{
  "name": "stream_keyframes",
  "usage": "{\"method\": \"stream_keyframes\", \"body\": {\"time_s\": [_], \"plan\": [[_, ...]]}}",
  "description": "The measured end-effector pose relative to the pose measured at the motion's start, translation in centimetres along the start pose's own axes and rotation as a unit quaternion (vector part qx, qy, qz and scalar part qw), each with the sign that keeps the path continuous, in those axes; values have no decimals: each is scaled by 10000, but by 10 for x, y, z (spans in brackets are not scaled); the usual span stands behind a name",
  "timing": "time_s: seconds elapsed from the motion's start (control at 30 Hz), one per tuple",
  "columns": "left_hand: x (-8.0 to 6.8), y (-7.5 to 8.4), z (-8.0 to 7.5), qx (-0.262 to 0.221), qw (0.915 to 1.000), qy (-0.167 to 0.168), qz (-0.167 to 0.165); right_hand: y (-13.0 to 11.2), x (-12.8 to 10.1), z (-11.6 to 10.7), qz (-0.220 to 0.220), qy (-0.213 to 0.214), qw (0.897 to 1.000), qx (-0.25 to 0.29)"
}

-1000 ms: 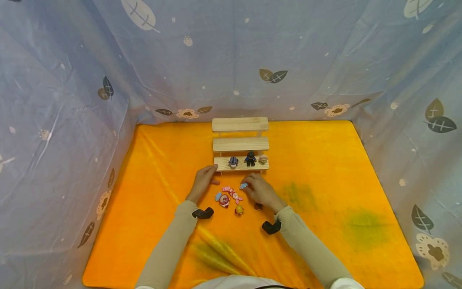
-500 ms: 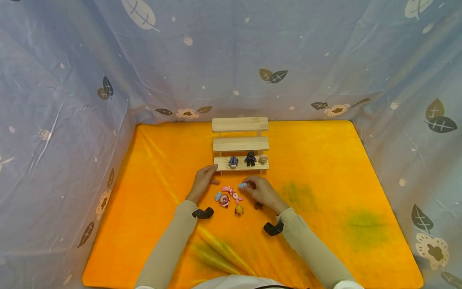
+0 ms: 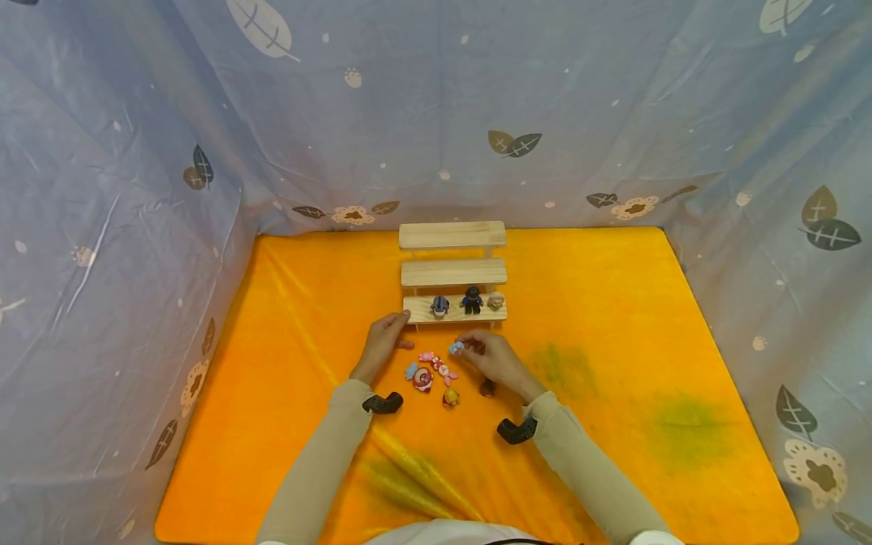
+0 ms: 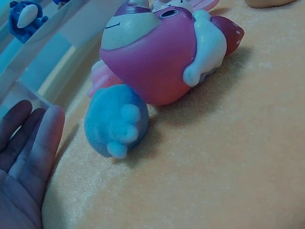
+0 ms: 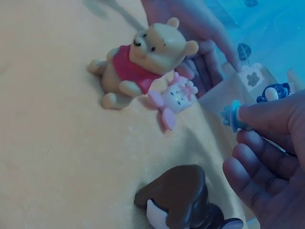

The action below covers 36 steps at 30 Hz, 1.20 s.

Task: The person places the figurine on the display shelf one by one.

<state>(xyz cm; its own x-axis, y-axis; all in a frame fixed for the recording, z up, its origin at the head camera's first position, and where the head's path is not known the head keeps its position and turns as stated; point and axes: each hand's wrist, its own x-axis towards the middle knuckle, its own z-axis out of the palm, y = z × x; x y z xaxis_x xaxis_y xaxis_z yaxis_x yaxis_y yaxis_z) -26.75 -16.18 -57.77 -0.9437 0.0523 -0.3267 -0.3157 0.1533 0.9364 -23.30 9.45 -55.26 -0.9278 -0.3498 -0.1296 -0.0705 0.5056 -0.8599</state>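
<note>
My right hand (image 3: pixel 496 359) pinches a small light-blue toy (image 5: pixel 232 116) between thumb and fingers, just in front of the wooden stand (image 3: pixel 417 314). My left hand (image 3: pixel 381 344) lies at the stand's front left corner, one fingertip touching the lowest step and the other fingers extended. On that step are a blue donkey figurine (image 3: pixel 439 306), a black-hatted figurine (image 3: pixel 472 300) and a beige-pink figurine (image 3: pixel 496 301). On the cloth between my hands lie a pink-red bear figurine (image 3: pixel 422 378), a fuzzy blue toy (image 4: pixel 116 119), a pink rabbit-eared figurine (image 5: pixel 178 99) and a yellow bear figurine (image 5: pixel 152 57) in a red shirt.
A brown figurine (image 5: pixel 178 198) lies beneath my right wrist. The stand rises in three steps, with a middle step (image 3: pixel 453 272) and a top step (image 3: pixel 453 235). Yellow cloth (image 3: pixel 599 303) covers the table, and patterned curtains (image 3: pixel 436 113) hang around it.
My right hand has raised and turned the small blue toy slightly, shifting it a little left. My left hand has stayed at the stand's corner.
</note>
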Motion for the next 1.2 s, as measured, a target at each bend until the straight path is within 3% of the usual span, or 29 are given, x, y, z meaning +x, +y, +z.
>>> {"method": "stream_keyframes", "body": {"time_s": [0.33, 0.53, 0.77, 1.03, 1.2], "plan": [[-1, 1, 0, -30, 10000, -1, 81, -3, 2, -5, -188, -85, 9978, 631], [0, 1, 1, -15, 10000, 9, 60, -3, 3, -6, -537, -13, 9977, 404], [1, 0, 0, -18, 10000, 0, 15, -6, 1, -5, -50, -59, 9974, 712], [-3, 5, -1, -50, 10000, -27, -54, -14, 2, -6, -243, 21, 9980, 575], [-2, 3, 0, -71, 10000, 2, -25, -18, 3, -7, -75, -74, 9964, 836]]}}
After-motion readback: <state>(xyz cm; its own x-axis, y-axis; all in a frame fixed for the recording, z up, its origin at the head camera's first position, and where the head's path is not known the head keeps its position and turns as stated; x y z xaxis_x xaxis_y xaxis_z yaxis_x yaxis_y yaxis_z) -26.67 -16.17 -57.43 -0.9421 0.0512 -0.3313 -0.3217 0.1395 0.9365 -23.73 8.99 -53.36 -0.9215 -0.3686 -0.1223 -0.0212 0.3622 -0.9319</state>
